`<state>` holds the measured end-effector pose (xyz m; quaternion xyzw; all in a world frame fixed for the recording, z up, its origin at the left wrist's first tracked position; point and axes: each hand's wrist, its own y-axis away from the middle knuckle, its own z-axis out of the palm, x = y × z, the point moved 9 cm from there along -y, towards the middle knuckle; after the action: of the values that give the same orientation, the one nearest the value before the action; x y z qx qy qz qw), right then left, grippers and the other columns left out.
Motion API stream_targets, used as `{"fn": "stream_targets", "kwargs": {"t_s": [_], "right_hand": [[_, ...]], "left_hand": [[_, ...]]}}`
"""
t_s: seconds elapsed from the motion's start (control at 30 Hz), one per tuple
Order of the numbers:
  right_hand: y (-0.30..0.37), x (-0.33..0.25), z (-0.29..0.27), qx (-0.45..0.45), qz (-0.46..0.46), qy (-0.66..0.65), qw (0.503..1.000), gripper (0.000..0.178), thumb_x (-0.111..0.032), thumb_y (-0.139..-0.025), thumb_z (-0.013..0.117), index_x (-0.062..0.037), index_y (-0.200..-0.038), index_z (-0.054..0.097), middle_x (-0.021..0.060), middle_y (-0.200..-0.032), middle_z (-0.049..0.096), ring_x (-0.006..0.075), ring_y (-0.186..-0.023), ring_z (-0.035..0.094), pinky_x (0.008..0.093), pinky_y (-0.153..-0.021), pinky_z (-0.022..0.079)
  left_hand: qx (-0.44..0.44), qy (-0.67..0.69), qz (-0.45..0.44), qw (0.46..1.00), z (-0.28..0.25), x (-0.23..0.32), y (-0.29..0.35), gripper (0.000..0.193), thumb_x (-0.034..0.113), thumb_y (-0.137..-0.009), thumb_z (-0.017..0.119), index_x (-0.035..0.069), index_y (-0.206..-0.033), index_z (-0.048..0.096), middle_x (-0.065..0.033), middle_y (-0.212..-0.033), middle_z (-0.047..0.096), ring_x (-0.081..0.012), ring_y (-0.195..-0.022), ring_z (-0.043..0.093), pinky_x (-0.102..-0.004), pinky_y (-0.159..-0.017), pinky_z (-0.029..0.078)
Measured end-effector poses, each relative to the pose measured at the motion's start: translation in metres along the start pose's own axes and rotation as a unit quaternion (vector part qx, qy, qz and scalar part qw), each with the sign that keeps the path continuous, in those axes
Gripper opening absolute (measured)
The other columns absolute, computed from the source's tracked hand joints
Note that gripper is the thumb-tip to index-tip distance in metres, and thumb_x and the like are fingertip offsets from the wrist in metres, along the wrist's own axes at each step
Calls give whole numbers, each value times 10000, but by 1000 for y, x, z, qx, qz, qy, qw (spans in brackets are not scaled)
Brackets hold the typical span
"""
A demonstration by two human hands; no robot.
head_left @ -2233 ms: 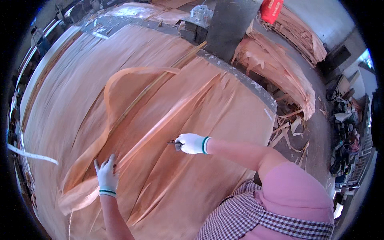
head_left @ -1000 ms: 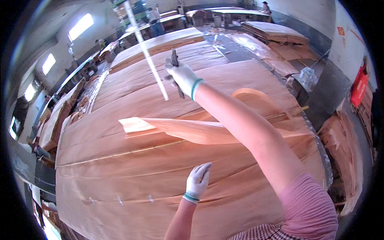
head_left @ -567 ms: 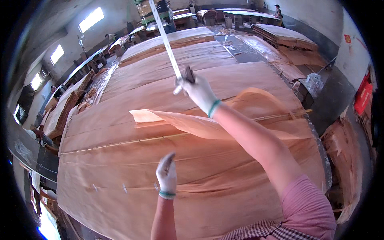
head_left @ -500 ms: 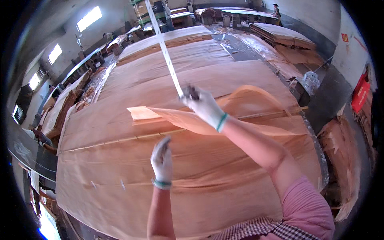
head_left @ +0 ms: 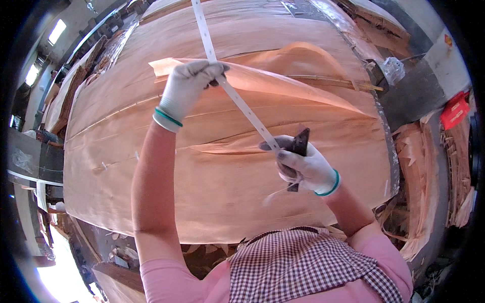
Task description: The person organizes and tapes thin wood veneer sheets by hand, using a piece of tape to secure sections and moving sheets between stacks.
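Note:
A white perforated paper tape (head_left: 243, 107) runs slantwise down from the top of the view. My gloved left hand (head_left: 186, 86) pinches it partway along. My gloved right hand (head_left: 308, 165) has the tape's lower end at its fingertips. A dark, flat, blade-like piece (head_left: 302, 140) is also gripped in the right hand; its exact kind is unclear. Below both hands lies a broad sheet of wood veneer (head_left: 242, 202), with a split near the right fingers. Just beyond, a loose orange veneer strip (head_left: 303, 93) curls up off the sheet.
A thin stick (head_left: 348, 84) crosses the veneer behind the loose strip. Stacked veneer (head_left: 68, 101) stands at the left, and ragged veneer scraps (head_left: 417, 187) hang at the right. Clear plastic (head_left: 393, 70) and a red bag (head_left: 454, 111) are at the right.
My left hand has risen from over the sheet and taken hold of the tape. My right hand has come down toward me, drawing the tape's end with it. The view has tilted downward.

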<state>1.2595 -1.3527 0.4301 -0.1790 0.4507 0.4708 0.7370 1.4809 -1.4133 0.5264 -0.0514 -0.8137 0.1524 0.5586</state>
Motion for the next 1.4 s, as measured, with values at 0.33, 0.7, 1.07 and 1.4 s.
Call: {"fn": "stream_targets", "kwargs": {"t_s": [0.33, 0.7, 1.07, 1.4], "right_hand": [[-2, 90, -9, 9, 132, -50, 990, 407, -207, -924, 586, -59, -1285, 470, -54, -707, 448, 52, -579, 419, 208, -529, 343], [-160, 186, 16, -41, 104, -143, 983, 129, -160, -940, 541, -59, -1020, 552, -17, -715, 518, 79, -590, 479, 227, -512, 397], [-147, 291, 1, 112, 280, -149, 942, 80, -190, -931, 541, -145, -880, 499, -36, -632, 464, 88, -471, 375, 248, -406, 276], [-138, 261, -10, 37, 234, 107, 966, 129, -202, -897, 609, -78, -897, 574, -6, -654, 538, 94, -531, 480, 240, -481, 383]], "left_hand": [[263, 363, -232, 863, -57, -161, 116, 542, 434, -980, 440, 65, -1376, 415, -136, -832, 675, -249, -712, 661, -381, -703, 566], [-27, -482, -37, 875, 31, -261, 213, 389, 262, -885, 549, 90, -1233, 565, -111, -1354, 494, -301, -1309, 403, -458, -1102, 293], [217, -169, -127, 953, -20, -285, 216, 348, 87, -918, 504, 35, -1262, 516, -171, -1344, 480, -349, -1176, 513, -369, -998, 418], [54, -596, -156, 786, 11, -293, 201, 444, 385, -913, 516, 206, -1318, 547, 14, -1413, 470, -287, -1290, 417, -564, -1113, 159]]}}
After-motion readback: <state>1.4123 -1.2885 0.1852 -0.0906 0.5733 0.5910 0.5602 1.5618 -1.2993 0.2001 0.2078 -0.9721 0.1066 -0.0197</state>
